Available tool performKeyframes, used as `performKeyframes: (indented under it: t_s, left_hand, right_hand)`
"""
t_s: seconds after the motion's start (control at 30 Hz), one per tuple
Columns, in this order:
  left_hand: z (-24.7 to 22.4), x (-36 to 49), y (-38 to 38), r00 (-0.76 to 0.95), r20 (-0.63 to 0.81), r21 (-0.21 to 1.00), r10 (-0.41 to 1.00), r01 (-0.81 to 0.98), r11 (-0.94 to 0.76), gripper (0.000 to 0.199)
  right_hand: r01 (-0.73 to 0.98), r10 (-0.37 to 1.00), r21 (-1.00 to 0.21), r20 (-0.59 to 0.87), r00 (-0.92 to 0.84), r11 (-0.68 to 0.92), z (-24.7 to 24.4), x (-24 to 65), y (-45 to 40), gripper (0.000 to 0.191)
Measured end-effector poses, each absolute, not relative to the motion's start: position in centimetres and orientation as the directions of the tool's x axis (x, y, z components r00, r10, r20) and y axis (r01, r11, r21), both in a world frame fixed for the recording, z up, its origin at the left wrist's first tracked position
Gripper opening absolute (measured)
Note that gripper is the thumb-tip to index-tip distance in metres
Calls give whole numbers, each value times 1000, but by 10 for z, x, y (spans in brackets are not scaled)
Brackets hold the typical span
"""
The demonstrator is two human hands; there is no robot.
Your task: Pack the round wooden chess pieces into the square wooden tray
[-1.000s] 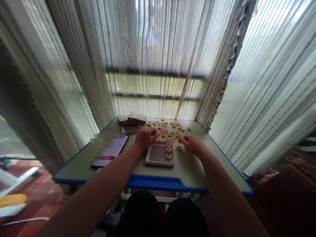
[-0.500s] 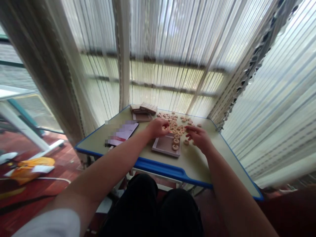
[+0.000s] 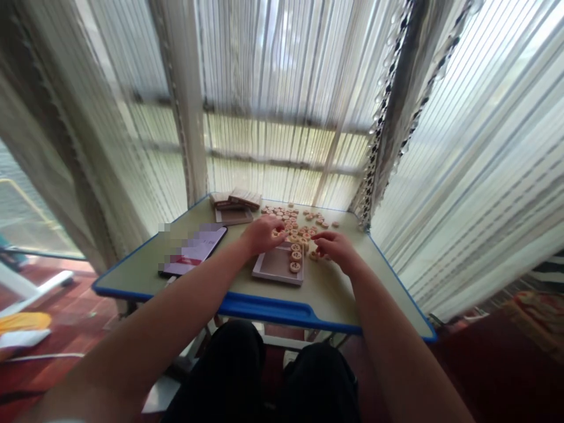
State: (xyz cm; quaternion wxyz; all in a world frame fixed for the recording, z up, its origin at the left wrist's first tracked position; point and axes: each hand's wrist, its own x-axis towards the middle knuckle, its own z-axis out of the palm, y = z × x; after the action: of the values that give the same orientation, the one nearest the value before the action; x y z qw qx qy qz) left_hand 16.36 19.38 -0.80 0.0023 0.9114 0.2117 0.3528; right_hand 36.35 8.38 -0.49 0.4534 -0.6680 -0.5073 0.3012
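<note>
Round wooden Chinese chess pieces (image 3: 286, 215) lie loose across the far middle of the table. Just in front is a shallow box tray (image 3: 275, 264), with a short column of pieces (image 3: 295, 257) along its right side. My left hand (image 3: 264, 234) hovers at the tray's far left corner, fingers curled round a Chinese chess piece (image 3: 277, 233). On the right, my right hand (image 3: 335, 249) has its index finger stretched toward the loose pieces, the other fingers loosely bent and apart. One piece (image 3: 314, 255) lies on the table by its fingertips.
A phone (image 3: 198, 249) with its screen lit lies on the left of the table (image 3: 335, 299). Stacked flat boxes (image 3: 238, 200) sit at the back left. A blue edge (image 3: 264, 308) rims the table. Sheer curtains (image 3: 282, 141) hang just behind it.
The view has swung to the right, so the table appears farther left. My right hand has its fingers a little lower beside the pieces. The column in the tray looks the same.
</note>
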Motion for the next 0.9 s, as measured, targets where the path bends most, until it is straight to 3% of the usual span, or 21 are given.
performKeyframes:
  t_s: [0.1,0.2,0.33,0.53,0.7,0.9]
  left_hand:
    - [-9,164,194,669,629,156,396,391,-907,17]
    - [-8,164,194,669,622,158,407,402,-902,17]
    - [-6,164,191,692,598,163,403,388,-907,16]
    - [-5,168,183,774,527,106,350,349,-931,12]
    - [-8,172,181,781,517,80,350,363,-928,17]
    - [-8,171,182,768,543,124,338,326,-937,19]
  right_hand:
    - [661,950,-747,254,182,73,-6,363,85,28]
    - [838,949,-527,314,36,142,-10,365,87,28]
    - [909,953,-402,303,17,112,-15,369,88,21]
    - [967,923,-250,382,48,53,-18,372,91,25]
    - [975,930,-206,367,-3,85,-17,370,90,23]
    - [953,937,-290,348,20,88,-17,371,90,23]
